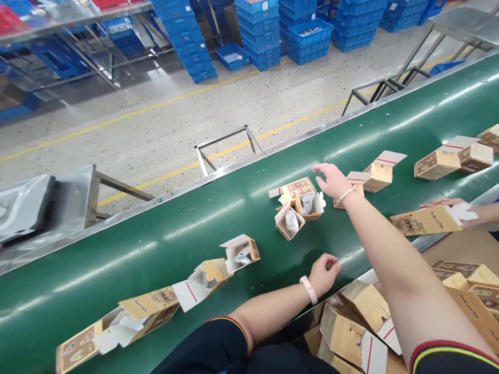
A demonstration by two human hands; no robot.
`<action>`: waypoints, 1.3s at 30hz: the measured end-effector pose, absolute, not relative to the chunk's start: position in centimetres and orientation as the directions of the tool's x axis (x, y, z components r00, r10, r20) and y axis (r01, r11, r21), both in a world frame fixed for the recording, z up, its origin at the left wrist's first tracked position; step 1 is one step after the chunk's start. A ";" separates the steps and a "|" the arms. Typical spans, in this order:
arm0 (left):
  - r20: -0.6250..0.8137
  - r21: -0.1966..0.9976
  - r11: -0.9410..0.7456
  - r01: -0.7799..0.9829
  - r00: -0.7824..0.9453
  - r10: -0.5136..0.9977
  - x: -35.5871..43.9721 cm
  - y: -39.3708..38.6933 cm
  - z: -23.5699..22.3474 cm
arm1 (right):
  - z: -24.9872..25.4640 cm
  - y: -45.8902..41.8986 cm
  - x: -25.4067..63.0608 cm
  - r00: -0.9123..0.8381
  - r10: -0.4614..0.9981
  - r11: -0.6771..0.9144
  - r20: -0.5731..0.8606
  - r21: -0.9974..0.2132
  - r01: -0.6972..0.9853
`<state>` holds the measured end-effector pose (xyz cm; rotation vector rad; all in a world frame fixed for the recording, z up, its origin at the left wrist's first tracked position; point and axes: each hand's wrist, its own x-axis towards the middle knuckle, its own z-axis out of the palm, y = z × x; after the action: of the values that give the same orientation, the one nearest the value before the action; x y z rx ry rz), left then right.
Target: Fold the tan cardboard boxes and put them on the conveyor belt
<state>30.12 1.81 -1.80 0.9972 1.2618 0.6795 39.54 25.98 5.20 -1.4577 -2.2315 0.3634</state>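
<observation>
My right hand (333, 181) reaches over the green conveyor belt, fingers stretched and apart, holding nothing. Just left of it lies a cluster of small tan cartons (303, 188) with flaps up. Pale wrapped packets (292, 220) show inside some of them. Beside my right wrist, a carton (349, 193) is partly hidden by that arm. My left hand (325, 274), below the cluster near the belt's close edge, is curled in with nothing visible in it. Further left, a row of open cartons (209, 277) sits on the belt, one with a white packet (242, 255) inside.
At right, another person's hand (441, 202) is at a long tan carton (427, 220). More cartons (438, 163) lie up the belt (123, 269). A box full of cartons (346, 331) stands below the near edge. Across the aisle are stacked blue crates (257, 31) and metal stools (226, 144).
</observation>
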 end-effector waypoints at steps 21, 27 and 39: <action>-0.368 0.930 0.340 0.143 0.341 0.865 21.9 -1.2 3.4 | 13.0 28.5 36.9 -0.475 0.879 0.388 0.033 -0.627 0.675; 0.438 0.884 -0.430 0.181 -0.004 0.899 16.8 2.8 7.1 | 19.3 17.9 35.8 -0.485 0.841 0.437 0.239 -0.829 0.349; 0.682 0.434 -0.820 0.372 0.459 0.569 11.2 6.2 7.4 | 6.9 0.7 31.2 -0.288 0.830 0.548 0.477 -0.601 0.582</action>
<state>11.24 6.21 7.37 2.4863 0.8159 1.2899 31.20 0.66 6.89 -1.1385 -1.9973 0.4006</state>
